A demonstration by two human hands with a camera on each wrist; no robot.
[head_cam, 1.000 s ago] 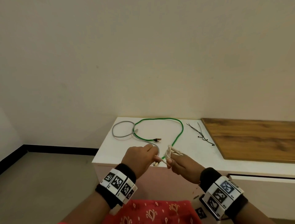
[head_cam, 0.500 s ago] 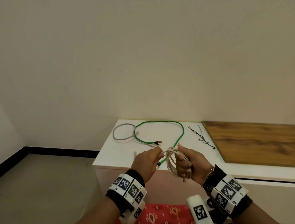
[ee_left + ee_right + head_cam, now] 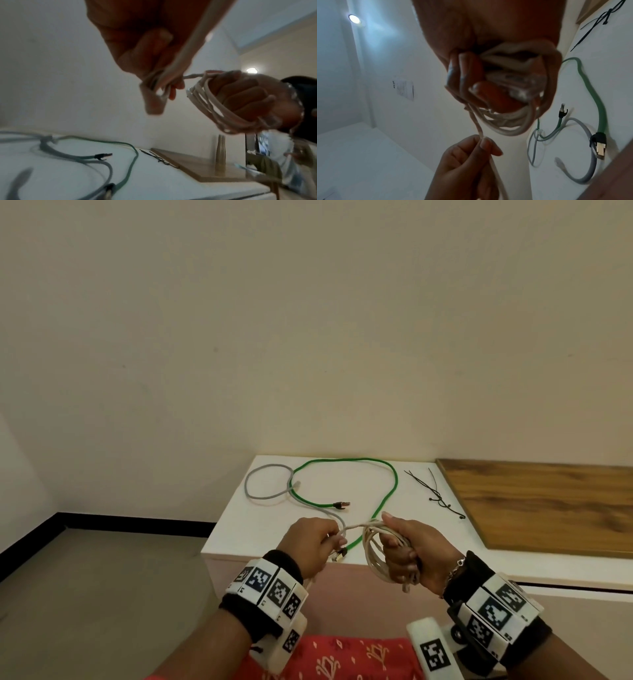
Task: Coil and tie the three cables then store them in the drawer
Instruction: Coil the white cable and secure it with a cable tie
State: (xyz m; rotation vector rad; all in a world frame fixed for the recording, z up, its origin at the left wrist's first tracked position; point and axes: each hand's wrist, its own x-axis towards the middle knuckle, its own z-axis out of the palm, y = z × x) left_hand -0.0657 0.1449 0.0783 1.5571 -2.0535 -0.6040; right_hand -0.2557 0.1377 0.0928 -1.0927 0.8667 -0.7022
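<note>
A white cable is wound in several loops round my right hand, whose fingers curl through the coil. My left hand pinches the cable's free tail just left of the coil, above the cabinet's front edge. A green cable lies in a big loop on the white cabinet top. A grey cable lies looped at the top's left end. No drawer front shows clearly.
Black cable ties lie on the white top beside a wooden board at the right. The wall stands right behind the cabinet. Grey floor spreads to the left. Red patterned cloth sits below my wrists.
My right hand has turned palm-up and the white cable now shows as wound loops round it. My left hand has shifted slightly left, drawing the tail out from the coil.
</note>
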